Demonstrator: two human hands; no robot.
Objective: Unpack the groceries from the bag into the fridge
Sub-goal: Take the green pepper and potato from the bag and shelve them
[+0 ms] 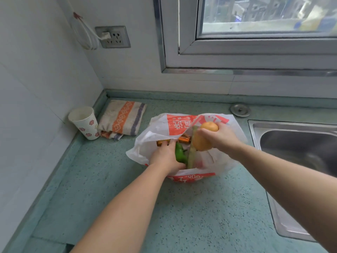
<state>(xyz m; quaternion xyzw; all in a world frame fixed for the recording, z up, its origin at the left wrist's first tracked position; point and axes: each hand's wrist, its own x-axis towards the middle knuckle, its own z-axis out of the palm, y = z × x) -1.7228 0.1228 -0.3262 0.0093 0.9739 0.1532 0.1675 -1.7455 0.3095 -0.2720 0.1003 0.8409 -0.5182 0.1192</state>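
Note:
A white and red plastic bag [158,128] lies open on the green counter [182,216]. My right hand [220,137] grips two orange-yellow round fruits [201,141] just above the bag's mouth. My left hand [166,156] reaches inside the bag, its fingers on a green pepper [179,154]. A pale green stalk [192,156] and orange carrots [184,138] lie inside the bag beside the pepper. The fridge is not in view.
A paper cup [84,123] and a folded striped cloth [124,117] sit in the back left corner. A steel sink [299,147] is at the right. A wall socket [113,36] with a plugged cable and a window [255,24] are behind the counter.

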